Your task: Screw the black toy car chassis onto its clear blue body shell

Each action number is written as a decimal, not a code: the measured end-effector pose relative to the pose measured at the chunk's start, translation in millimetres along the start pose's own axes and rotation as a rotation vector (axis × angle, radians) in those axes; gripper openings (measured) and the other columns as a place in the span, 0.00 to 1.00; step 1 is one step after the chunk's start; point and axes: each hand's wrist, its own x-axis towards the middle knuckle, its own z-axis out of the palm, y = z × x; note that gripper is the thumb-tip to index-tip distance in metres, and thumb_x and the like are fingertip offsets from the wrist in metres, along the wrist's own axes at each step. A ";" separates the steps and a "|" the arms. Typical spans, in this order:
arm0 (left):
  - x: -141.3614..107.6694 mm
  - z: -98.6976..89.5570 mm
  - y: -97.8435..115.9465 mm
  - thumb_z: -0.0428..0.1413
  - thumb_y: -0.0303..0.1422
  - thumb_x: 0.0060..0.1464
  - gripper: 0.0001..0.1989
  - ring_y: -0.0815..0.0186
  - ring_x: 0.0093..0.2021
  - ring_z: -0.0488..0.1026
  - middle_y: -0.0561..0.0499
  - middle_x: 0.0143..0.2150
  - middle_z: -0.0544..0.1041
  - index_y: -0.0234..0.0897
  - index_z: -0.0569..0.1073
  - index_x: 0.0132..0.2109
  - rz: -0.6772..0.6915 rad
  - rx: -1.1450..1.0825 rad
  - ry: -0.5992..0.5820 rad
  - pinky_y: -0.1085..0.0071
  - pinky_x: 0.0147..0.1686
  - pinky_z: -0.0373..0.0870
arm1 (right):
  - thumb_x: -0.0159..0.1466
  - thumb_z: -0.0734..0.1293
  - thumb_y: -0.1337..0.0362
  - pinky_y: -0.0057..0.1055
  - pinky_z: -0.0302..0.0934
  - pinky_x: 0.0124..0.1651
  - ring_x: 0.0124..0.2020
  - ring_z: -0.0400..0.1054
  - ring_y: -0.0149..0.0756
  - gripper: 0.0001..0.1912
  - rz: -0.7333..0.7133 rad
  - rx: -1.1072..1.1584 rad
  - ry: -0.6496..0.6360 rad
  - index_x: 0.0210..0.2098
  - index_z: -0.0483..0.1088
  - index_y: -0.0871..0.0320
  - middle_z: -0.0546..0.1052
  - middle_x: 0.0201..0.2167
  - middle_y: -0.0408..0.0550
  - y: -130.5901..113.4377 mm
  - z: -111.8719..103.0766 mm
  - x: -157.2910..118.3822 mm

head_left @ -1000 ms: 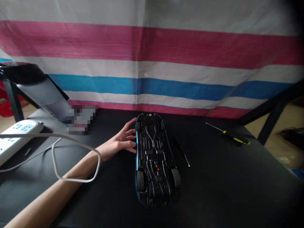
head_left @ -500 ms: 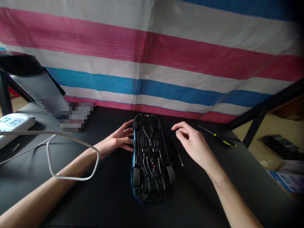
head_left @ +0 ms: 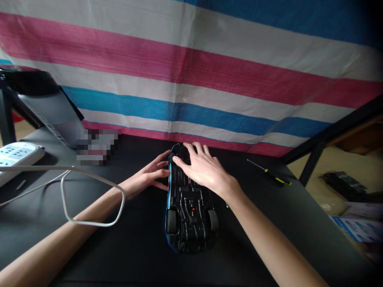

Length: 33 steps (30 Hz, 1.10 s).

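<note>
A blue toy car [head_left: 191, 215] lies upside down on the black table [head_left: 119, 247], its black underside and wheels facing up. Against the car's left side, near the far end, my left hand [head_left: 152, 173] rests with its fingers apart. My right hand [head_left: 203, 165] lies over the far end of the underside, fingers spread, covering part of the chassis and the far right wheel. Beside the car, a thin metal tip [head_left: 227, 205] shows next to my right wrist; the rest of it is hidden.
A black and yellow screwdriver [head_left: 277, 177] lies at the right. At the left are a white power strip [head_left: 22, 153], a grey bottle [head_left: 54, 115], a blurred-out item [head_left: 98, 147] and a looping white cable [head_left: 89, 224]. A striped sheet [head_left: 191, 91] hangs behind.
My right hand has moved left, from the table beside the car onto its far end, and its fingers have spread. My left hand has stayed at the car's side.
</note>
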 end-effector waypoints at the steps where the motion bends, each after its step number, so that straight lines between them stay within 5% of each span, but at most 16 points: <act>1: 0.0 -0.1 -0.6 0.60 0.37 0.61 0.40 0.47 0.65 0.65 0.43 0.74 0.54 0.57 0.50 0.73 0.012 0.014 -0.001 0.57 0.48 0.78 | 0.70 0.55 0.40 0.58 0.62 0.57 0.67 0.55 0.61 0.37 0.005 -0.002 -0.006 0.69 0.56 0.57 0.62 0.67 0.62 -4.2 1.0 4.4; 4: 0.6 -0.6 -3.2 0.61 0.36 0.61 0.42 0.47 0.66 0.64 0.43 0.74 0.55 0.56 0.49 0.74 0.066 0.051 -0.027 0.50 0.56 0.73 | 0.69 0.56 0.40 0.58 0.60 0.58 0.67 0.55 0.63 0.39 0.023 -0.018 0.000 0.69 0.56 0.61 0.63 0.66 0.65 -13.6 4.6 14.1; 8: 0.5 1.3 -5.1 0.62 0.36 0.60 0.43 0.52 0.71 0.59 0.46 0.75 0.57 0.52 0.49 0.74 0.120 0.115 0.009 0.49 0.70 0.53 | 0.67 0.59 0.43 0.57 0.61 0.57 0.65 0.57 0.65 0.37 0.041 -0.048 0.016 0.66 0.59 0.62 0.64 0.65 0.66 -19.5 6.5 17.8; 13: -1.8 5.6 -5.0 0.61 0.40 0.62 0.44 0.54 0.74 0.52 0.44 0.75 0.57 0.51 0.43 0.75 0.124 0.123 -0.020 0.49 0.72 0.45 | 0.67 0.59 0.43 0.57 0.62 0.55 0.64 0.59 0.65 0.34 0.028 -0.038 0.039 0.63 0.61 0.59 0.66 0.64 0.64 -17.4 1.8 14.3; 17: -4.0 8.9 -3.8 0.60 0.40 0.63 0.46 0.52 0.72 0.58 0.41 0.70 0.65 0.52 0.39 0.75 0.114 0.081 -0.058 0.45 0.70 0.48 | 0.67 0.58 0.42 0.58 0.62 0.56 0.63 0.60 0.66 0.34 0.034 -0.007 0.025 0.64 0.60 0.55 0.66 0.64 0.62 -13.5 -3.6 12.8; 24: -2.6 11.7 -9.8 0.63 0.38 0.59 0.46 0.53 0.60 0.71 0.40 0.69 0.63 0.57 0.44 0.74 0.090 -0.041 -0.015 0.51 0.58 0.69 | 0.67 0.60 0.42 0.57 0.63 0.57 0.64 0.60 0.63 0.37 0.032 0.022 0.027 0.68 0.57 0.56 0.65 0.65 0.61 -17.3 -4.5 10.7; 29: -1.3 14.4 -13.1 0.64 0.38 0.58 0.45 0.57 0.54 0.74 0.42 0.63 0.68 0.54 0.46 0.73 0.107 -0.067 0.041 0.56 0.53 0.71 | 0.69 0.58 0.40 0.60 0.56 0.65 0.72 0.48 0.59 0.42 -0.055 0.049 0.038 0.73 0.48 0.55 0.51 0.74 0.58 -19.1 -4.2 -21.4; 33: -2.1 17.6 -11.4 0.65 0.37 0.56 0.45 0.56 0.54 0.74 0.44 0.56 0.71 0.52 0.49 0.72 0.094 -0.066 0.076 0.57 0.53 0.71 | 0.67 0.61 0.41 0.61 0.51 0.68 0.76 0.33 0.56 0.47 -0.100 0.083 -0.152 0.76 0.40 0.53 0.39 0.77 0.53 -18.8 -5.1 -48.7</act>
